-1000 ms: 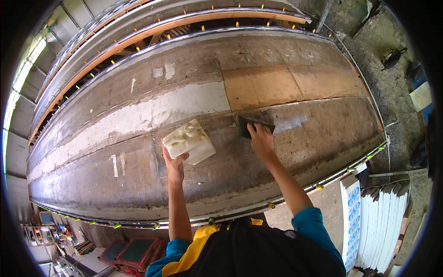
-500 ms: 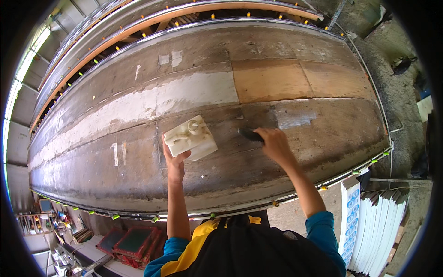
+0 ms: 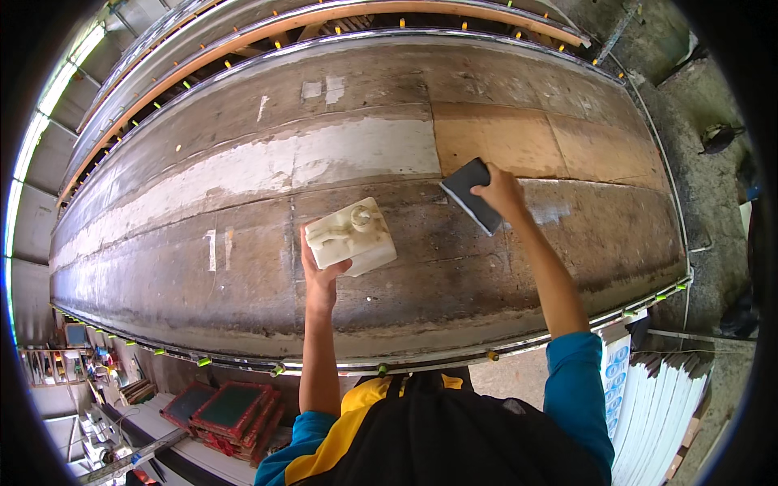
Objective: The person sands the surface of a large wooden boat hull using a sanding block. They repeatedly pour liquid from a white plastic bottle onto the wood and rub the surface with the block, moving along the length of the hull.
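Note:
My left hand grips a whitish plastic jug, fingers round its lower left side. The jug's round cap and moulded handle face up. My right hand is closed on a dark, flat rectangular pad with a pale lower edge; its exact kind I cannot make out. The pad is tilted over the long brown tabletop, by the near left corner of an orange-brown panel. Whether it touches the surface I cannot tell. A long whitish strip runs left from that panel.
Yellow and green pegs line the table's metal edge rails. Another long table with a wooden rail stands beyond. Red-framed screens are stacked at lower left. White boards or frames lean at lower right, beside the concrete floor.
My right hand has swung up and away from me, turning the pad so its broad face shows. The jug stays in my left hand. The whole view has shifted slightly.

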The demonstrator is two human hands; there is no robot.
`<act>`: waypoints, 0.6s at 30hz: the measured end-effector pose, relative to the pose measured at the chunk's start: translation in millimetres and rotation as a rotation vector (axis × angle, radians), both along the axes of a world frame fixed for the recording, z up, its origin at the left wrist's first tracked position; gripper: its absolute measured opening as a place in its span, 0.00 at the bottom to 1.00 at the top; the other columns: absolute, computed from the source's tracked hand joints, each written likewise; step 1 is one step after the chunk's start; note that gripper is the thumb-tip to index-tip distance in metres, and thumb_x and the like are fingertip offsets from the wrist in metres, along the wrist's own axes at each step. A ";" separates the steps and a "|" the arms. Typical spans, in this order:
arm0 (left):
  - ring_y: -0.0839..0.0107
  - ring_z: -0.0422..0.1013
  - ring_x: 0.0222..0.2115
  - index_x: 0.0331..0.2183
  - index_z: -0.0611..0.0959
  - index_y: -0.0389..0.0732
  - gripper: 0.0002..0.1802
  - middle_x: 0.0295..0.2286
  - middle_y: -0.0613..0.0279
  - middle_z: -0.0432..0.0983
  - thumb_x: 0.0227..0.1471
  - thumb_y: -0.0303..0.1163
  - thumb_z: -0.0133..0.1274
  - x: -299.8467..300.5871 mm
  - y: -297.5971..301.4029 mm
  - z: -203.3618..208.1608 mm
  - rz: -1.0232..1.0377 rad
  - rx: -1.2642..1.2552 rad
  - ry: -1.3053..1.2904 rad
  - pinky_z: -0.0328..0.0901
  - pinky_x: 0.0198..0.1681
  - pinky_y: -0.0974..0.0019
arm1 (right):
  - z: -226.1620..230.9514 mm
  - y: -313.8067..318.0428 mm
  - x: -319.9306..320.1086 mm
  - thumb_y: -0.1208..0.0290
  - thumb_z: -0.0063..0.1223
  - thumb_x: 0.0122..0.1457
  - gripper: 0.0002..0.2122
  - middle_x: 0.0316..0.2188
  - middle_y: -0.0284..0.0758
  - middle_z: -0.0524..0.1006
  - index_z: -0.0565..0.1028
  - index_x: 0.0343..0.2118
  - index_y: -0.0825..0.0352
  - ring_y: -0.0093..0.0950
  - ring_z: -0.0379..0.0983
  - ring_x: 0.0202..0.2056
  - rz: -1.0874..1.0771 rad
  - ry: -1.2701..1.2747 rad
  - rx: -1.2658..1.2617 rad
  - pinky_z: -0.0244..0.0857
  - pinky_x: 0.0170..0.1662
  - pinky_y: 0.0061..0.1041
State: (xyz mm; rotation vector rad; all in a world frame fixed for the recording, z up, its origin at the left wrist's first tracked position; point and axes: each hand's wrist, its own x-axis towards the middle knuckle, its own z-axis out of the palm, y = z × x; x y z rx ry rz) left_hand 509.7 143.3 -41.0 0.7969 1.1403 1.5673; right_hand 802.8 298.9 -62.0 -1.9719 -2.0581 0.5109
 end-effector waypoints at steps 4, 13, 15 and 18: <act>0.71 0.63 0.39 0.43 0.65 0.40 0.36 0.35 0.62 0.66 0.23 0.27 0.54 -0.4 -2.9 -1.0 0.005 0.016 -0.012 0.57 0.45 0.69 | -10.8 -17.6 -14.0 0.68 0.58 0.44 0.23 0.27 0.45 0.75 0.67 0.45 0.68 0.37 0.73 0.31 0.117 -0.099 0.023 0.66 0.34 0.34; 0.70 0.63 0.39 0.44 0.65 0.40 0.37 0.36 0.62 0.66 0.23 0.27 0.53 3.0 -0.2 -9.2 0.018 0.024 -0.002 0.57 0.46 0.69 | -8.2 -86.6 -4.5 0.74 0.52 0.47 0.12 0.17 0.38 0.72 0.66 0.36 0.65 0.33 0.72 0.20 0.503 -0.147 0.247 0.65 0.24 0.31; 0.70 0.63 0.39 0.44 0.65 0.40 0.37 0.36 0.62 0.66 0.23 0.27 0.53 6.0 2.0 -7.0 -0.007 0.030 -0.015 0.57 0.46 0.69 | -12.4 -55.6 6.9 0.75 0.51 0.48 0.13 0.17 0.39 0.72 0.66 0.37 0.64 0.36 0.72 0.20 0.313 -0.186 0.385 0.64 0.23 0.32; 0.70 0.63 0.39 0.44 0.64 0.40 0.37 0.36 0.62 0.66 0.23 0.26 0.53 18.2 4.5 -2.5 -0.030 0.024 -0.034 0.57 0.46 0.69 | -46.8 -36.2 14.8 0.76 0.49 0.48 0.12 0.17 0.40 0.72 0.67 0.37 0.64 0.36 0.71 0.20 0.106 -0.358 0.496 0.63 0.22 0.33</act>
